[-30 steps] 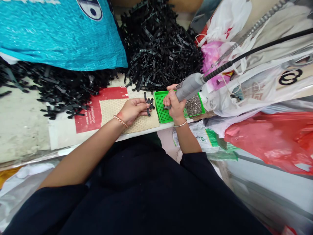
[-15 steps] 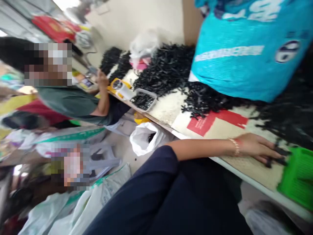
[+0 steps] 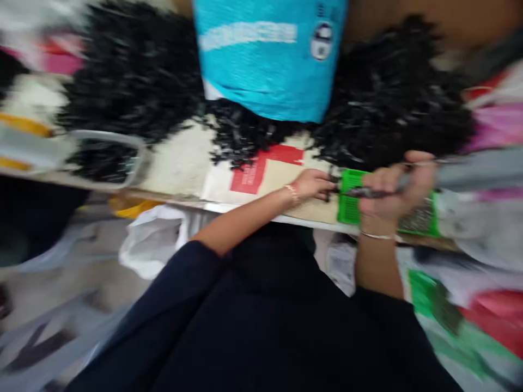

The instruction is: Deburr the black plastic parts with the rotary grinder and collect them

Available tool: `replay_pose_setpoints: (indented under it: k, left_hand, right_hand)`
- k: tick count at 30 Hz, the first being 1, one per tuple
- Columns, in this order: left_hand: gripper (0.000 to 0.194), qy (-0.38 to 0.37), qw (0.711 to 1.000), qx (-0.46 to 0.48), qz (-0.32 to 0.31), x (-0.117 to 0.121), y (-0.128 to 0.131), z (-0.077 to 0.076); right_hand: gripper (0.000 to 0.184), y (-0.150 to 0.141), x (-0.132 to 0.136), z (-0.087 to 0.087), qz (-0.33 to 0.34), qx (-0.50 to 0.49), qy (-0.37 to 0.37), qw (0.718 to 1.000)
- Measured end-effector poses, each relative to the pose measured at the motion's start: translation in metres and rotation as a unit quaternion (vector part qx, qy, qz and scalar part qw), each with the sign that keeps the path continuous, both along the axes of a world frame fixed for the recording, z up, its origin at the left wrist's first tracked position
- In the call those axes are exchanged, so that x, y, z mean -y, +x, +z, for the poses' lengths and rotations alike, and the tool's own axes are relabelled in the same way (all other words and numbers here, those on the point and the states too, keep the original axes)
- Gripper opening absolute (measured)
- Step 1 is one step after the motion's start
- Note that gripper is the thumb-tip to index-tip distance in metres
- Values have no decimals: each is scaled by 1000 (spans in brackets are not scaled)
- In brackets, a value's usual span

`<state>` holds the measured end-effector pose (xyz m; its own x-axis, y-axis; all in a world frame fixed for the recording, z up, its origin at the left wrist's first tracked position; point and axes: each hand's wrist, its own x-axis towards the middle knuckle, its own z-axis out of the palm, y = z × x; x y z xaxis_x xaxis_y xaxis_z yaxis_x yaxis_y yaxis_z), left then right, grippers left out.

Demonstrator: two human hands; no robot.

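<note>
The picture is smeared by head motion. My left hand [image 3: 314,184] rests on a tan honeycomb pad [image 3: 281,182], fingers closed on small black plastic parts [image 3: 333,185] at the edge of a green grid tray [image 3: 349,209]. My right hand [image 3: 394,190] is wrapped round a grey powered screwdriver [image 3: 469,170], its dark tip pointing left over the tray toward the parts. A patch of small silvery screws [image 3: 417,220] lies in the tray's right part.
Heaps of black plastic parts [image 3: 134,81] cover the back of the bench on both sides of a turquoise sack [image 3: 269,60]. A clear tub [image 3: 108,158] of parts stands at the left. White, pink and red bags lie around the bench.
The camera swung left toward other people, then back to the bench. My right hand with the screwdriver is in view again; my left hand stays on the parts by the tray.
</note>
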<state>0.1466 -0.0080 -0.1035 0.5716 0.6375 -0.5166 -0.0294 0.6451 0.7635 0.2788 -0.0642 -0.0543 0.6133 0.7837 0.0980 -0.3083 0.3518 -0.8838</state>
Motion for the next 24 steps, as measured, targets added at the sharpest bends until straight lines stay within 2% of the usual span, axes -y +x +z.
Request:
replay_pose_setpoints:
  k: [2,5,9,14,18,24]
  left_hand:
    - [14,-11,1000,1,3,-1,2,-1]
    - [13,-12,1000,-3,7,-1,5,-4]
    - [11,-12,1000,-6,12,2,4,-3]
    - [13,-7,1000,-11,13,1,4,-5]
    - [12,0,1000,-13,11,1,3,-6]
    - [14,2,1000,-10,11,2,3,-4]
  right_hand:
    - [36,5,-4,-3,-10,74,41,996]
    - [49,9,-13,-13,10,164,22,986]
    - [48,5,-12,-16,10,131,37,991]
    - [49,2,-10,-14,-6,95,13,995]
    - [52,3,-12,-18,-10,102,-10,995]
    - [53,7,-14,-20,-19,108,-1,994]
